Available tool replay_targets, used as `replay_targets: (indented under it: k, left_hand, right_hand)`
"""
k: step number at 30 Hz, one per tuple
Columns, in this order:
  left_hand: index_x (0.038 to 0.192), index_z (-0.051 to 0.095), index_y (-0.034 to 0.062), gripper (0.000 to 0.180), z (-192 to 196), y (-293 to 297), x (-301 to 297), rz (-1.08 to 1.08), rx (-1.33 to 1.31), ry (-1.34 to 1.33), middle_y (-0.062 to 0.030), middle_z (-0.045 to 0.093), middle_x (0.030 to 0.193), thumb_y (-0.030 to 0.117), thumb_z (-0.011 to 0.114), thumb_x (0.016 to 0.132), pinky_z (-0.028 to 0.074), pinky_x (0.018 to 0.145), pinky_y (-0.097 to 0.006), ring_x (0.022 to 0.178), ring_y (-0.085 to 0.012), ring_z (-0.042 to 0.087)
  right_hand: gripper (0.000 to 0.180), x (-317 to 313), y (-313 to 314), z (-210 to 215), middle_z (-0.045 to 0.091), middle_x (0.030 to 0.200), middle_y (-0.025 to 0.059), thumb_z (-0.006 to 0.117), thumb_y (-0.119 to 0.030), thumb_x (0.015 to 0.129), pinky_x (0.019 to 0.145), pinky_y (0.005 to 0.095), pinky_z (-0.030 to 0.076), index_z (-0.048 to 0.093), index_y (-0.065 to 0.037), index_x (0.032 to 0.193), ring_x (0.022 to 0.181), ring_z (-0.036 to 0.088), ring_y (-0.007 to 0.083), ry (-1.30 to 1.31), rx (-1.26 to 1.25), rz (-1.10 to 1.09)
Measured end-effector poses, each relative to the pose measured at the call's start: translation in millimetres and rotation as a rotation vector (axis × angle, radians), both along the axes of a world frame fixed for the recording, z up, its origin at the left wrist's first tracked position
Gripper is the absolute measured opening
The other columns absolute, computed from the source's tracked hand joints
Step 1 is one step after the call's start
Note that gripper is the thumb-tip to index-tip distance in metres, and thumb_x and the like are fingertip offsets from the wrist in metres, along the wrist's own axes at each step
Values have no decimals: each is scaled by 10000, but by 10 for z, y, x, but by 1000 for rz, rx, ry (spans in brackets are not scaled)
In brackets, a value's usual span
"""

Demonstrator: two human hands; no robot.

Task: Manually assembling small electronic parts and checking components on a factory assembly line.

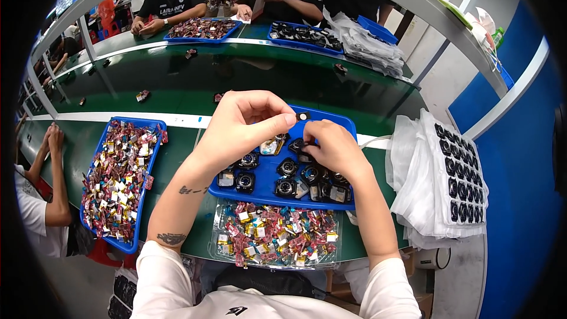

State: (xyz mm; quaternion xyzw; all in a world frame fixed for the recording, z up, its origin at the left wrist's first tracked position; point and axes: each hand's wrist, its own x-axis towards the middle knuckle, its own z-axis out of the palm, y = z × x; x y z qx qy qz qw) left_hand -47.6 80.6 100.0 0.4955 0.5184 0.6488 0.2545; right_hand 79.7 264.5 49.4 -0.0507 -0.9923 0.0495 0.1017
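**Inspector:** Nearest the camera, a clear tray (273,237) holds a loose heap of small red, yellow and silver wrapped parts, probably small flat cells. Just beyond it, touching its far edge, is the blue tray (331,123) under both hands.

**Assistant:** And the hands, left to right?

**Inspector:** The left hand (239,127) hovers over the tray's left half, thumb and forefinger pressed together on a small dark piece (302,116) at the tray's far rim. The other fingers curl loosely. The right hand (335,149) is lower, fingertips pinched down among the round black modules (287,168); what exactly it grips is hidden by its own knuckles.

**Assistant:** How should this step be handled?

**Inspector:** In my judgement, a light pinch by the edges, the piece kept square to the module, and both hands low over the tray so a dropped part lands inside it.

**Assistant:** Containers?

**Inspector:** Far left, a long blue tray (90,171) is filled with the same wrapped parts, well apart from the hands. The middle blue tray carries round black modules, some with silver faces, mostly in its near half. To the right, a stack of white moulded trays (413,189) has black parts seated in rows in the top sheet. Across the green bench (177,82), two more blue trays (201,28) sit before other workers.
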Motion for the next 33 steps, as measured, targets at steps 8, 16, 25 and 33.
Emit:
replay_targets:
  k: [8, 16, 25, 33]
  left_hand:
    - [843, 690, -9, 128, -131, 93, 76, 100, -43, -46, -1, 646, 717, 118, 678, 840, 434, 570, -169, 641, -22, 563]
    - [823, 702, -18, 135, -152, 159, 165, 218, -98, 37, -5, 627, 641, 114, 675, 824, 405, 494, -175, 558, -21, 538]
    - [845, 711, -35, 156, -157, 160, 142, 265, -61, 75, -35, 655, 674, 115, 676, 814, 437, 535, -188, 596, -40, 562]
    - [843, 712, -35, 161, -167, 163, 121, 238, -62, 20, -41, 668, 705, 121, 681, 815, 462, 581, -197, 642, -49, 585]
  right_hand:
    - [243, 51, -240, 309, 623, 918, 79, 632, -8, 844, 608, 242, 546, 567, 7, 1078, 767, 616, 92, 503, -1180, 57]
    - [220, 121, -415, 377, 631, 947, 117, 609, 13, 861, 713, 254, 581, 562, 36, 1075, 831, 651, 130, 593, -1269, 45]
    - [247, 125, -465, 334, 638, 999, 88, 650, -13, 838, 740, 238, 549, 603, 33, 1076, 902, 627, 124, 592, -1128, 18]
    - [225, 109, -480, 316, 663, 959, 98, 649, -16, 836, 701, 236, 552, 619, 45, 1051, 850, 650, 121, 650, -1077, 15]
